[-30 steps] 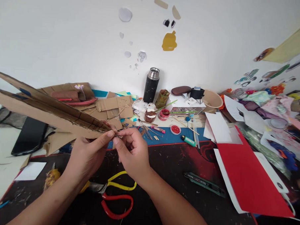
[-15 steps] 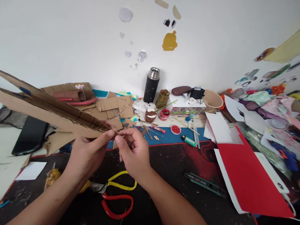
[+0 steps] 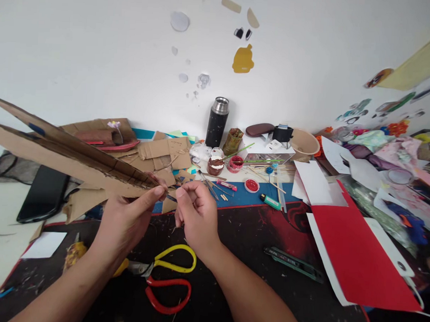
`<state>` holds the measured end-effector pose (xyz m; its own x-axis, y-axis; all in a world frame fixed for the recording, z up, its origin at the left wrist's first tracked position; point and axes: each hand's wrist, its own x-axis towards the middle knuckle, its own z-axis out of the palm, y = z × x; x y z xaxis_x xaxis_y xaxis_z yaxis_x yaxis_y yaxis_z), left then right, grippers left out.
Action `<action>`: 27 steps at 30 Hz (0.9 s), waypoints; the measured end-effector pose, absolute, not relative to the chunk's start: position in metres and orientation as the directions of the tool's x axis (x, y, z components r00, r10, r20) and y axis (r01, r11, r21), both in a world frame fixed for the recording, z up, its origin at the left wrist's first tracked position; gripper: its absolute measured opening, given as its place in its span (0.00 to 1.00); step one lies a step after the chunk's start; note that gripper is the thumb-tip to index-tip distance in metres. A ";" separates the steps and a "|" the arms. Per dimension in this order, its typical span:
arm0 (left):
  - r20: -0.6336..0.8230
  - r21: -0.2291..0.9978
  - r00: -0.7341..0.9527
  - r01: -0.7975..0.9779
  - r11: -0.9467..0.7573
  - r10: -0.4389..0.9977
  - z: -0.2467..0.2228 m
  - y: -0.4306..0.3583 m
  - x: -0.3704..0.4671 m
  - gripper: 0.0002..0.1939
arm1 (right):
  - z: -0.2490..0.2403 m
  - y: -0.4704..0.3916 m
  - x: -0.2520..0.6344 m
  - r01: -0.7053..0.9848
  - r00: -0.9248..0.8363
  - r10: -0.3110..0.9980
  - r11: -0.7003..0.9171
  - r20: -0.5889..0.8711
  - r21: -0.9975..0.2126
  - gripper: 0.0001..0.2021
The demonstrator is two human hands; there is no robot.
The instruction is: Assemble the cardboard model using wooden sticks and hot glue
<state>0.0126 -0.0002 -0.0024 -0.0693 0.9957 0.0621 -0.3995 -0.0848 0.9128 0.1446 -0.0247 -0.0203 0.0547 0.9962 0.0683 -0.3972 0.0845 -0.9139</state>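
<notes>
My left hand [image 3: 125, 221] grips the narrow end of a long folded cardboard piece [image 3: 68, 161], thumb on top. The piece has two walls that spread apart toward the left edge of the view, with dark marks inside the fold. Just right of that end is my right hand [image 3: 200, 215], thumb and fingers pinched together. Whatever lies between those fingers is too small to make out. Below the hands, scissors [image 3: 147, 270] with one yellow and one red handle lie on the black mat [image 3: 238, 285].
A green-black utility knife [image 3: 292, 263] and red paper [image 3: 364, 253] lie to the right. Behind are a black thermos [image 3: 217, 125], paint jars [image 3: 235, 164], a green lighter [image 3: 270, 202] and cardboard scraps [image 3: 162, 149]. A phone [image 3: 44, 191] sits at left.
My right hand has shifted a little to the right, away from the cardboard's tip, opening a small gap between the hands. My left hand and the cardboard stay nearly still.
</notes>
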 end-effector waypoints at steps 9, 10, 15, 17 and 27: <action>0.033 0.871 -0.239 -0.469 -0.145 0.970 0.007 0.013 -0.002 0.16 | -0.017 -0.013 0.158 -0.521 0.117 0.992 0.026 -0.041 -0.853 0.20; 0.043 0.863 -0.270 -0.474 -0.172 0.962 0.009 0.016 -0.006 0.16 | -0.018 -0.011 0.159 -0.536 0.135 0.990 0.034 -0.045 -0.844 0.20; 0.067 0.837 -0.335 -0.494 -0.236 0.940 0.018 0.023 -0.018 0.19 | -0.020 -0.009 0.157 -0.558 0.121 0.990 0.010 -0.070 -0.830 0.22; 0.063 0.840 -0.326 -0.493 -0.227 0.943 0.022 0.021 -0.015 0.21 | -0.020 -0.011 0.154 -0.547 0.083 0.994 -0.013 -0.069 -0.837 0.23; -0.026 0.849 -0.285 -0.513 -0.130 0.958 0.021 0.016 -0.002 0.22 | -0.018 -0.018 0.150 -0.454 -0.121 0.992 -0.085 -0.033 -0.887 0.25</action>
<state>-0.0025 0.0161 0.0209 -0.2850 0.9582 -0.0259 -0.5128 -0.1296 0.8487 0.1504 -0.0178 -0.0176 -0.1213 0.9921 -0.0331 -0.4538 -0.0851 -0.8870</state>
